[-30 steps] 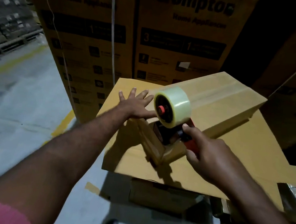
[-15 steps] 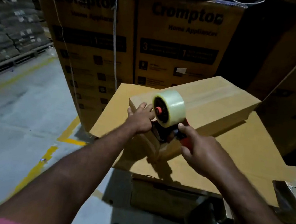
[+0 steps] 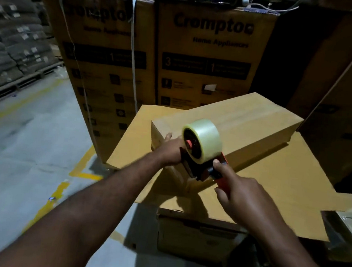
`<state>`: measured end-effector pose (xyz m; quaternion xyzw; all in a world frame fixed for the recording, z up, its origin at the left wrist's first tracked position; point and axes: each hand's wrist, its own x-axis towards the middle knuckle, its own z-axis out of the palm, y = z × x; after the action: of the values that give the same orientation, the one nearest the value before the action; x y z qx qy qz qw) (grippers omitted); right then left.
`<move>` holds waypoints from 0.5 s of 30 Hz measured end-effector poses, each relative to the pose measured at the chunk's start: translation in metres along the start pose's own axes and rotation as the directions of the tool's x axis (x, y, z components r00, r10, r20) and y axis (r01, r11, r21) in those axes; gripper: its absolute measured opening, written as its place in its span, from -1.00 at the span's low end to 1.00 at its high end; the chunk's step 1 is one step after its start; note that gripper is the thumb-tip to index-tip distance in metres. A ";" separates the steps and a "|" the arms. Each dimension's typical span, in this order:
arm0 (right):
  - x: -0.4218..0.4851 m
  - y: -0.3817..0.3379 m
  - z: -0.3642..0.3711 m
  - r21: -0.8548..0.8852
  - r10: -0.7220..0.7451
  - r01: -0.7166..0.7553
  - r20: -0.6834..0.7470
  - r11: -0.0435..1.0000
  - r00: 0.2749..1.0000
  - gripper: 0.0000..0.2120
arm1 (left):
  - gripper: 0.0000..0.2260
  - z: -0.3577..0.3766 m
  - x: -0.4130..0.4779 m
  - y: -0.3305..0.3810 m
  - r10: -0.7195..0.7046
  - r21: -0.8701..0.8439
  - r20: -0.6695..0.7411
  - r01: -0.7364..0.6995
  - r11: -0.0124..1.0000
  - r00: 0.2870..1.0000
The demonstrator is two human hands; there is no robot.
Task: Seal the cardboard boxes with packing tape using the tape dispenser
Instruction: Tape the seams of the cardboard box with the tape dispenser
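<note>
**Step in hand, as judged: fixing the tape at the near end of the box.**

1. The box (image 3: 247,127) lies on a cardboard sheet (image 3: 291,180) that serves as the counter. Its long axis runs away from you and to the right. All positions below are given from this box.

2. Left grip (image 3: 170,151): it presses on the left part of the box's near end, with the thumb straight. The fingers are hidden behind the tape roll (image 3: 202,140), so you cannot tell whether they curl over the top edge. Use this grip as the brace. Push towards the box's far end so that the box does not slide on the sheet. Place it clear of the box's centre line, where the tape must lie.

3. Tape dispenser (image 3: 199,170): its mouth sits against the box's near end, just below the top edge, with the roll standing above that edge. Set the mouth square to the box's centre line before you move it. A skewed start is likely to wander off the flap seam.

4. Right grip (image 3: 244,197): it is closed round the dispenser's red handle, with the forefinger laid forward along the frame. Press through that forefinger so the tape beds firmly on the box's end face.

5. Draw in one even stroke. Slack may cause wrinkles.
</note>
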<state>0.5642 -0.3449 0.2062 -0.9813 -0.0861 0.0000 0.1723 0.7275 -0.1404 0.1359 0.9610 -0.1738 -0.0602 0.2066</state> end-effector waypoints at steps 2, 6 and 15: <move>0.000 0.001 0.002 0.010 0.001 -0.001 0.002 1.000 1.000 -0.37 | -0.63 -0.003 -0.001 0.002 -0.011 0.038 0.024 0.010 0.999 1.000; -0.005 0.009 0.006 0.009 0.019 -0.019 -0.003 1.000 1.000 -0.36 | -0.46 -0.010 0.007 0.000 -0.025 0.081 0.157 0.012 0.997 0.987; -0.026 0.024 0.019 0.057 -0.015 0.017 -0.033 0.998 0.999 -0.33 | -0.23 -0.019 -0.001 0.008 -0.011 0.072 0.301 -0.012 0.997 0.954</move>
<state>0.5426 -0.3652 0.1792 -0.9751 -0.0911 -0.0149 0.2015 0.7274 -0.1404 0.1563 0.9475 -0.2056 -0.1994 0.1423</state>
